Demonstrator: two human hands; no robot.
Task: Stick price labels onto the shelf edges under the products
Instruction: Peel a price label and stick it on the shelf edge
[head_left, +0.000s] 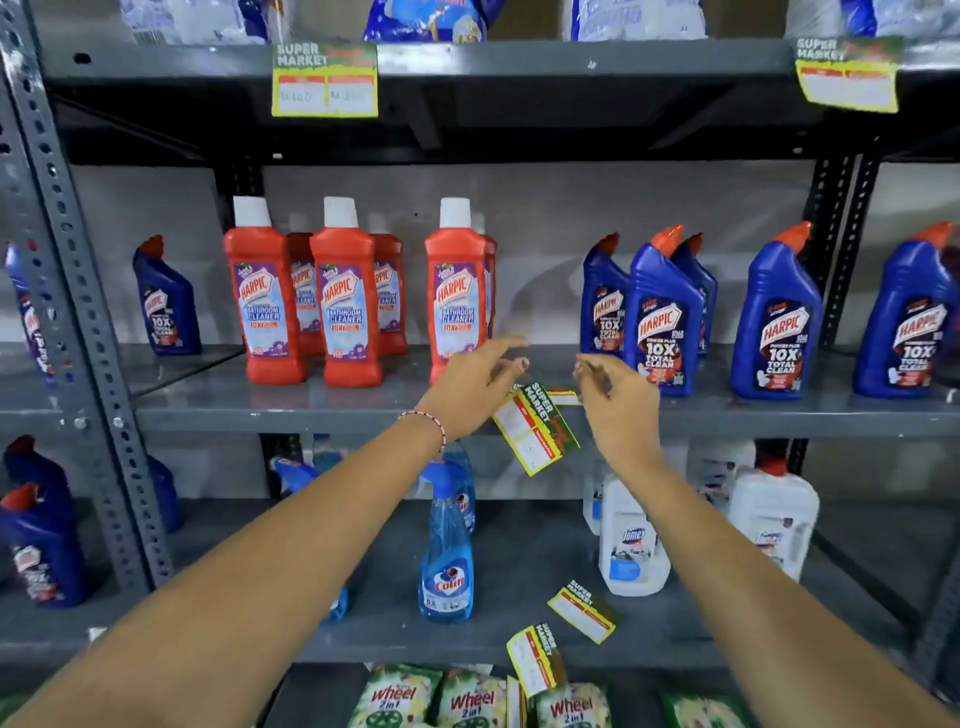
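Two bare arms reach up from the bottom of the frame toward the middle shelf edge (311, 415), and between the hands hangs a price label (535, 428), tilted, its upper corner against the edge. The left hand (475, 387) has its fingers loosely spread above and left of the label, the heel of the palm close to the label's upper left corner — whether any fingertip actually pinches the label cannot be told. The right hand (615, 397) has thumb and forefinger drawn together just right of the label's top, beside a small yellow-bordered scrap (563, 396); motion blur hides whether they grip anything. Nearer the camera, two loose labels (582, 614) lie on the lower shelf, one of them hanging over its front edge. On that shelf stand a blue Colin spray bottle (445, 551) and white Domex bottles (631, 545). Beyond the hands, three red Harpic bottles (340, 296) stand in a front row with more behind, and blue Harpic bottles (660, 317) sit to their right. Farthest up, two stuck labels (324, 80) hang from the top shelf edge.
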